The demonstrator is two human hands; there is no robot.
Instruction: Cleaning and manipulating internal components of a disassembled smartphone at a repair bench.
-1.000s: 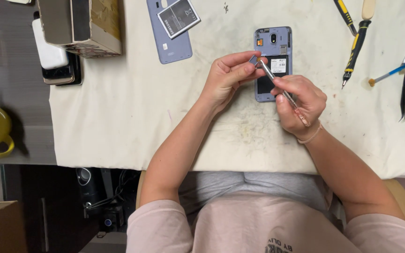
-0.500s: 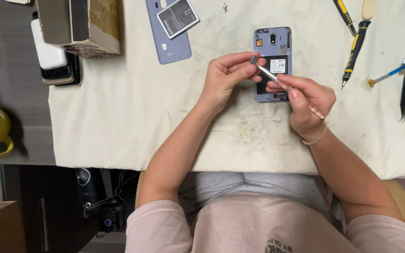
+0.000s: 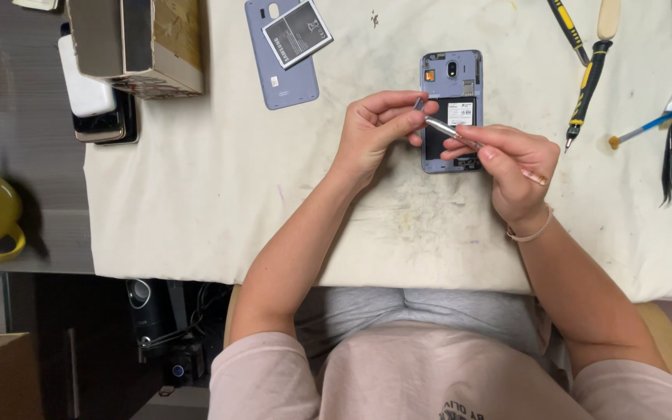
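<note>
Holding screwdriver (image 3: 453, 132) w/ both hands, tip pointing upper-left.

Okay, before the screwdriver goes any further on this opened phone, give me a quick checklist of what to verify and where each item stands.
1. Opened phone lies flat on the white cloth: ok.
2. Left hand steadies the phone's left edge: ok.
3. Right hand grips the thin metal screwdriver: ok.
4. Screwdriver tip seated in a screw: cannot tell, the left fingers hide it.
5. Battery is out, resting on the removed back cover: ok.
6. Spare tools lie clear of both hands: ok.
</note>
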